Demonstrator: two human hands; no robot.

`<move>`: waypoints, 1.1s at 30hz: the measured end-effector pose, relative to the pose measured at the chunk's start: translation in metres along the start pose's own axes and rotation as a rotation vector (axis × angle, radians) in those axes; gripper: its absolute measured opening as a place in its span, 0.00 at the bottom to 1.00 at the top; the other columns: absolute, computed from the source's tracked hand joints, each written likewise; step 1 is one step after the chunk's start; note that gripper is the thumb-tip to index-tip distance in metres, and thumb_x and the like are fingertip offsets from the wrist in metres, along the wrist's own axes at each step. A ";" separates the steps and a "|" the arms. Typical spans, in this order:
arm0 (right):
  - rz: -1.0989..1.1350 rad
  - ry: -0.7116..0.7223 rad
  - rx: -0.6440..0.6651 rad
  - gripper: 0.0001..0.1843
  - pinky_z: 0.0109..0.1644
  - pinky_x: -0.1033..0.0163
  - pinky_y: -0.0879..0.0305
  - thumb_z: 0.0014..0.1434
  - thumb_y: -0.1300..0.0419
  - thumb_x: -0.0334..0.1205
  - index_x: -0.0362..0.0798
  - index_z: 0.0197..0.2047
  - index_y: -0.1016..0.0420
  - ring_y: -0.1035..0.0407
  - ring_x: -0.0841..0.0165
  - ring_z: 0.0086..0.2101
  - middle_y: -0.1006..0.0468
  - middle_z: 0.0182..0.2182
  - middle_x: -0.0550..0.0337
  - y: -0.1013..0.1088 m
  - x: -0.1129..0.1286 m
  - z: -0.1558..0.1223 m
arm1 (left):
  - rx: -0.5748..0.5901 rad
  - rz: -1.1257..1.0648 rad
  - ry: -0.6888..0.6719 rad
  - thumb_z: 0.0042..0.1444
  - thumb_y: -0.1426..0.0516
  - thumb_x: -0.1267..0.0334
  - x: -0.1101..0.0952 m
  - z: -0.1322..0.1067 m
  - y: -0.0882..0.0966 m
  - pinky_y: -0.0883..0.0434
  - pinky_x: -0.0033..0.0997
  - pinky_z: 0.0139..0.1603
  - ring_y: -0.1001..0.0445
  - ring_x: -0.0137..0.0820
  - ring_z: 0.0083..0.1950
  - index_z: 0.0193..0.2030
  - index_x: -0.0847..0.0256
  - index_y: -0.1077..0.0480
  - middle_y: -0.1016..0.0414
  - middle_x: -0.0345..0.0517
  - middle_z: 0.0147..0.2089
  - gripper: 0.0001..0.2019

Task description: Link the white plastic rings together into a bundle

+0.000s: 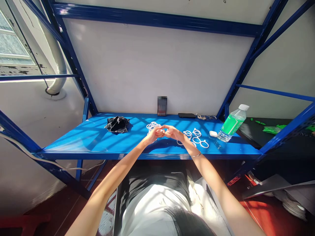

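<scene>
My left hand (157, 133) and my right hand (173, 132) meet over the front middle of the blue shelf (98, 144), fingertips close together and bent. Both are closed in a pinch; what is between the fingers is too small and hidden to make out. Just behind my left hand lies a pile of white rings (152, 125), partly covered by it. Several more white rings (196, 140) with small tabs are spread to the right, some of them behind my right wrist.
A crumpled black plastic bag (117, 125) lies to the left. Against the wall stand a dark upright box (162, 106), a black phone (187, 115) and a coiled cable (204, 116). At right are a small white case (213, 133) and a green-labelled water bottle (232, 124). Blue posts (236, 78) frame the shelf.
</scene>
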State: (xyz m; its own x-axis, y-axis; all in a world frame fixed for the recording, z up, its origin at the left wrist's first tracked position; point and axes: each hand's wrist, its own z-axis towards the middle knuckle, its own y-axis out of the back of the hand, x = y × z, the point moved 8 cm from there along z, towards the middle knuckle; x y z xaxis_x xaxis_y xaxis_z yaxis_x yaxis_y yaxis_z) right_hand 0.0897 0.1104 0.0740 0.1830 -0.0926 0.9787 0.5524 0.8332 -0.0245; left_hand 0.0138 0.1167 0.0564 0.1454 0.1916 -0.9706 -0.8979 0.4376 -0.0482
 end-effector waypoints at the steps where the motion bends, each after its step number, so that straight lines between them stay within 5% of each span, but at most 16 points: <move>1: -0.004 0.016 -0.003 0.19 0.28 0.66 0.47 0.53 0.39 0.45 0.46 0.47 0.32 0.55 0.77 0.20 0.46 0.17 0.76 0.000 0.002 -0.001 | 0.011 -0.017 -0.020 0.57 0.48 0.45 -0.002 -0.001 -0.001 0.34 0.31 0.34 0.45 0.25 0.26 0.19 0.59 0.48 0.49 0.36 0.21 0.24; 5: -0.052 0.053 -0.018 0.23 0.33 0.65 0.41 0.55 0.39 0.47 0.45 0.51 0.31 0.52 0.77 0.21 0.44 0.18 0.76 -0.001 0.009 -0.003 | 0.024 -0.019 -0.035 0.57 0.48 0.47 -0.005 -0.002 0.000 0.34 0.31 0.34 0.43 0.26 0.26 0.19 0.58 0.51 0.51 0.36 0.21 0.24; 11: -0.315 0.076 -0.211 0.21 0.36 0.63 0.37 0.59 0.41 0.51 0.47 0.51 0.31 0.36 0.71 0.29 0.29 0.28 0.64 0.014 0.010 0.000 | -0.056 0.197 -0.058 0.59 0.50 0.42 -0.007 -0.002 0.013 0.34 0.31 0.34 0.34 0.30 0.30 0.19 0.59 0.43 0.38 0.42 0.23 0.25; 16: -0.984 0.025 -0.642 0.15 0.51 0.56 0.34 0.66 0.49 0.47 0.49 0.49 0.29 0.32 0.61 0.48 0.26 0.45 0.52 0.046 0.021 -0.017 | -0.252 0.651 -0.266 0.62 0.50 0.47 -0.022 -0.007 0.027 0.38 0.31 0.31 0.36 0.32 0.31 0.22 0.59 0.38 0.36 0.44 0.24 0.23; 21: -1.379 -0.367 -1.051 0.15 0.55 0.46 0.36 0.66 0.51 0.35 0.44 0.52 0.29 0.37 0.48 0.56 0.29 0.53 0.38 0.083 0.024 -0.054 | -0.319 1.111 -0.358 0.63 0.50 0.59 -0.024 -0.011 0.027 0.34 0.35 0.38 0.31 0.38 0.38 0.25 0.59 0.35 0.29 0.48 0.27 0.15; 26: -1.301 -0.484 -1.037 0.17 0.53 0.37 0.37 0.59 0.47 0.27 0.41 0.51 0.29 0.40 0.40 0.58 0.33 0.55 0.32 0.115 0.000 -0.065 | -0.377 1.260 -0.307 0.59 0.47 0.63 -0.021 -0.009 0.033 0.33 0.37 0.40 0.29 0.42 0.41 0.22 0.58 0.36 0.30 0.50 0.27 0.13; 33: -1.082 -0.233 -0.822 0.09 0.51 0.42 0.36 0.52 0.40 0.25 0.47 0.36 0.29 0.36 0.47 0.52 0.30 0.41 0.41 0.137 -0.033 -0.055 | -0.418 1.218 -0.253 0.57 0.45 0.62 -0.018 -0.009 0.038 0.35 0.42 0.45 0.30 0.49 0.46 0.21 0.58 0.39 0.30 0.52 0.28 0.13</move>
State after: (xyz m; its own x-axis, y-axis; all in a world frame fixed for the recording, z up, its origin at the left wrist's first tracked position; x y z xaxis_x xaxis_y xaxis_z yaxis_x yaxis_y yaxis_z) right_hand 0.2039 0.1980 0.0273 -0.7355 -0.3217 0.5963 0.6631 -0.1610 0.7310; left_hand -0.0268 0.1218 0.0702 -0.8127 0.4464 -0.3744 -0.5611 -0.4269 0.7092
